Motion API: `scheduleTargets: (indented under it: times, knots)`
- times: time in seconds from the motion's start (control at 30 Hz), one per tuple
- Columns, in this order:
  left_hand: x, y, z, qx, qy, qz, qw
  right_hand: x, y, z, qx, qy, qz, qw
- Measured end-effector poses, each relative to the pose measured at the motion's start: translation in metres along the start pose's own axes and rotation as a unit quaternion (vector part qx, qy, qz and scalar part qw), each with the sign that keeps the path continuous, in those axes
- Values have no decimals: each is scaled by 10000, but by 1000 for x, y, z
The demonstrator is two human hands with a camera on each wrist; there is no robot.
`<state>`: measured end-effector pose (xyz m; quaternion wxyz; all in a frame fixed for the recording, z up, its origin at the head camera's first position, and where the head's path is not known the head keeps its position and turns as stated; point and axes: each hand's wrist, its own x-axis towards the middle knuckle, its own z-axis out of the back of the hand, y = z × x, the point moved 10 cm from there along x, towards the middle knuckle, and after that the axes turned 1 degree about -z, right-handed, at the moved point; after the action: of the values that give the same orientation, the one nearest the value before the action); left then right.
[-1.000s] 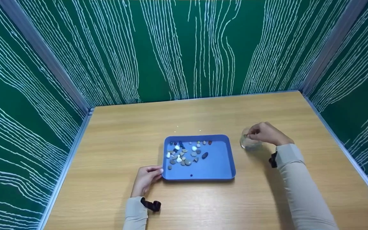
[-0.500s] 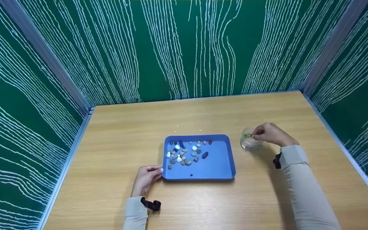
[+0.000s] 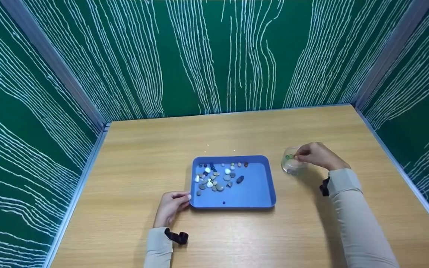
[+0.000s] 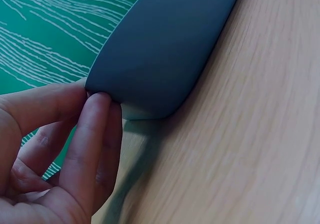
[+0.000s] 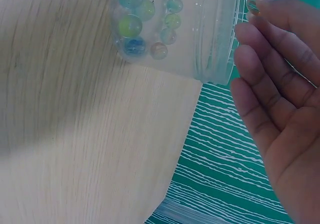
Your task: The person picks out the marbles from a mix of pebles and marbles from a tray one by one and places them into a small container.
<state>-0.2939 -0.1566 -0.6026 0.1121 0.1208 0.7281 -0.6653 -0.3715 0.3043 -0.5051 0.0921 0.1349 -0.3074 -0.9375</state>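
Observation:
My left hand (image 3: 169,208) grips the near-left corner of a blue tray (image 3: 251,197), thumb and fingers pinching its rim. In the left wrist view the tray's outer wall (image 4: 165,44) rises dark beside the fingertips. Many stones (image 3: 219,188) lie in the tray, mostly in its left half: grey, white, dark and brownish. At the mouth of a clear jar (image 3: 288,169), my right hand (image 3: 320,155) holds a small clear marble (image 5: 253,3) between thumb and forefinger. Inside the jar are several see-through green, blue and clear marbles (image 5: 131,26).
The wooden table (image 3: 125,167) bears a few tiny white bits (image 3: 234,150) behind the tray. Green panels (image 3: 184,56) with white wavy lines stand along the back and both sides. The jar stands right of the tray, a short gap between them.
My right hand has shifted slightly to the right over the jar's mouth, and green marbles now show beside its fingertips. The left hand keeps its hold on the tray corner.

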Motion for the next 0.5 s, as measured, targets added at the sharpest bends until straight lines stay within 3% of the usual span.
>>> scheduleTargets:
  times: [0.5]
  knots:
    - [0,2,1,-21,1,68,10000,7,1,-7,59,55,-19,10000]
